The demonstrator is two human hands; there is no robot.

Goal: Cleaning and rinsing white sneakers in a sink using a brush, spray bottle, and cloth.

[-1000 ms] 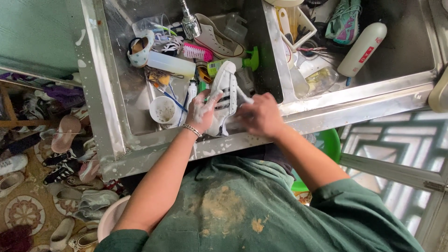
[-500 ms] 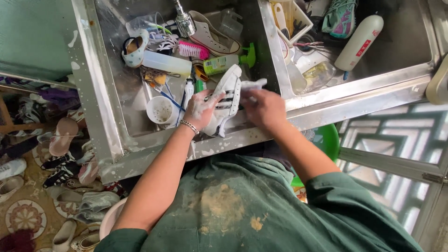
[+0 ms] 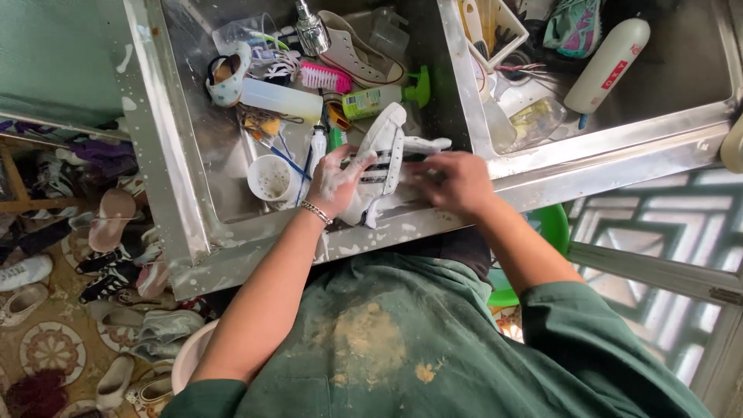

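Observation:
My left hand, soapy and with a bracelet at the wrist, grips a white sneaker with black stripes over the front rim of a steel sink. My right hand is closed on something at the sneaker's right side; what it holds is hidden by the fingers. The shoe's tongue sticks out to the right. A white cup stands in the sink just left of my left hand.
The left basin holds a pink brush, a green spray bottle, a white bottle, another white shoe and a tap. The right basin holds a white bottle and a colourful shoe. Many shoes lie on the floor at left.
My right hand has shifted a little along the sneaker's side; the left hand keeps its grip. The view has moved slightly.

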